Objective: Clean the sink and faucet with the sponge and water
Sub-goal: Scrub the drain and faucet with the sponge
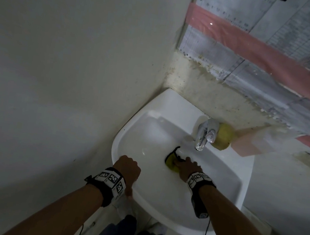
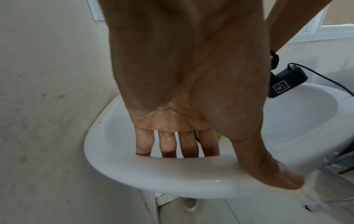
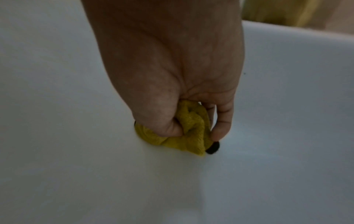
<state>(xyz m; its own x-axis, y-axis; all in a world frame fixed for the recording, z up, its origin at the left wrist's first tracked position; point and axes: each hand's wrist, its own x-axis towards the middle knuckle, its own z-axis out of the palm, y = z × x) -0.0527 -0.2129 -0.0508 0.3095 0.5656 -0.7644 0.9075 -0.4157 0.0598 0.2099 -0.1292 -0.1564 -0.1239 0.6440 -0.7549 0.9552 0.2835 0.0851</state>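
Observation:
A white sink (image 1: pixel 126 131) is mounted in the corner, with a chrome faucet (image 1: pixel 203 137) at its back. My right hand (image 1: pixel 185 166) is down in the basin below the spout. It grips a crumpled yellow sponge cloth (image 1: pixel 171 163) with a black edge and presses it on the basin floor. In the right wrist view, thumb and fingers of that hand (image 3: pixel 195 130) pinch the yellow sponge (image 3: pixel 182 144) against the white basin (image 3: pixel 76 151). My left hand (image 1: pixel 128 167) holds the sink's front-left rim (image 2: pixel 153 174), fingers (image 2: pixel 168 145) inside the basin and thumb outside.
A round yellow object (image 1: pixel 223 136) and a pale translucent container (image 1: pixel 255 144) stand behind the faucet. A wall (image 1: pixel 58 65) runs close along the sink's left. Papers taped with pink strips (image 1: pixel 258 46) cover the back wall. Camera cables hang off both wrists.

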